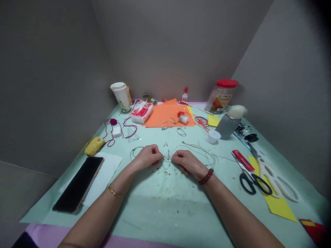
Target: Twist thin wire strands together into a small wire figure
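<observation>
My left hand (152, 155) and my right hand (185, 159) face each other over the middle of the table, a small gap between them. Each has thumb and fingertips pinched together. Between the fingertips spreads a small tangle of thin pale cord (167, 157), and its ends run into both pinches. More loose cord (207, 151) trails in loops to the right of my right hand. A coiled cord loop (133, 151) lies partly behind my left hand. Tiny beads or scraps (166, 173) are scattered just below the hands; their kind is too small to tell.
To the left lie a phone (79, 184) on white paper and a yellow object (94, 146). Black-handled scissors (254, 182), white-handled scissors (274, 175) and a red cutter (243, 160) lie right. A pump bottle (229, 125), small cup (213, 136) and orange paper (162, 115) stand or lie farther back.
</observation>
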The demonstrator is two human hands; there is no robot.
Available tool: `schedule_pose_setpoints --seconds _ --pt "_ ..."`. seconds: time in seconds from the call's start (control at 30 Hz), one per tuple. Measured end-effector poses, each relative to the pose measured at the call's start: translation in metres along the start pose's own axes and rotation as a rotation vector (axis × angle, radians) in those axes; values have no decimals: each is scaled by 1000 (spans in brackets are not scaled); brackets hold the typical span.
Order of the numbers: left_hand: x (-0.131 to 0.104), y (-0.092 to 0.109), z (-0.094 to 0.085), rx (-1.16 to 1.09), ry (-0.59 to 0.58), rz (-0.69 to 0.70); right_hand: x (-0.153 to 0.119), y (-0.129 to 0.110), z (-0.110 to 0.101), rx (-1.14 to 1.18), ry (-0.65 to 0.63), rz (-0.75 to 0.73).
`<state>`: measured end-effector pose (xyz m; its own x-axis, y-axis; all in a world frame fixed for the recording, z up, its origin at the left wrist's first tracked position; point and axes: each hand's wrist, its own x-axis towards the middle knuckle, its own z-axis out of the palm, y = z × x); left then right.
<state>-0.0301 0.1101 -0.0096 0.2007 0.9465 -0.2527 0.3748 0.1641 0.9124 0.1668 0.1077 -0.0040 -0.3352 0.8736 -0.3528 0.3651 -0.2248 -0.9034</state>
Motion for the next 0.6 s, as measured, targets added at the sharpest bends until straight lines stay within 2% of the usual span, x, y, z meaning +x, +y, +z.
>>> schedule_pose_setpoints --seconds 0.13,0.23,0.43,0.6 --pt "-3 8 4 -172 -87 -63 -1 -2 -1 -4 -2 -1" --pt "-6 12 7 -202 -113 -88 -1 -1 -1 -3 -4 -14" --pt "-5 5 14 -213 -148 -67 0 0 -2 -1 -18 -5" --pt "-2 0 16 -259 -182 -44 1 0 -6 121 -38 30"
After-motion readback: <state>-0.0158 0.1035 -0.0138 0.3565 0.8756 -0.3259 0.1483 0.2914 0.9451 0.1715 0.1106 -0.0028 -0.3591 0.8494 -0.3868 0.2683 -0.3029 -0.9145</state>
